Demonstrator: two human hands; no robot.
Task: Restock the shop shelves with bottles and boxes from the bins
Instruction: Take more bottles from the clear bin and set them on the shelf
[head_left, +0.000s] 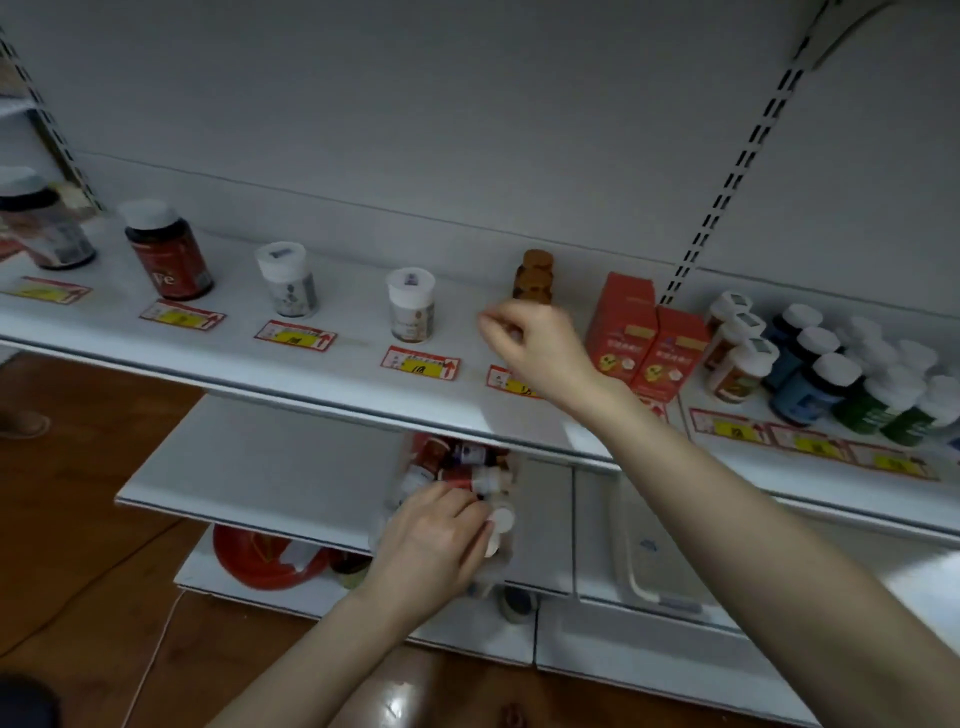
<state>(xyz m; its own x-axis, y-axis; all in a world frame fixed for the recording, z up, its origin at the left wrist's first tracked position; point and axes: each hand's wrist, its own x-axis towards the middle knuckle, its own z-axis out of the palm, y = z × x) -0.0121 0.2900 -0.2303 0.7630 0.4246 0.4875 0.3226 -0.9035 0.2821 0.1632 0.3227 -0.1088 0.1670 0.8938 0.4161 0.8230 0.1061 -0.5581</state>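
At six o'clock a small white-capped bottle (500, 526) is gripped by the left hand (431, 540); the right hand (535, 348), curled, cannot be judged.

Reference: brown bottle (535, 275).

- Its lower half is hidden behind the right hand (540, 348). The fingertips are motion-blurred, so contact with the bottle cannot be determined.
- Just in front of it, a price tag (500, 378) is half covered by the same hand; its print is unreadable.
- Below and to its left, the shelf lip (311, 387) hides the top of the clear bin (457, 462). The left hand (431, 535) masks the contents; grip undetermined.
- Far left, a dark bottle (41, 223) is blurred.
- Far right, green bottles (904, 410) are cropped by the frame edge.
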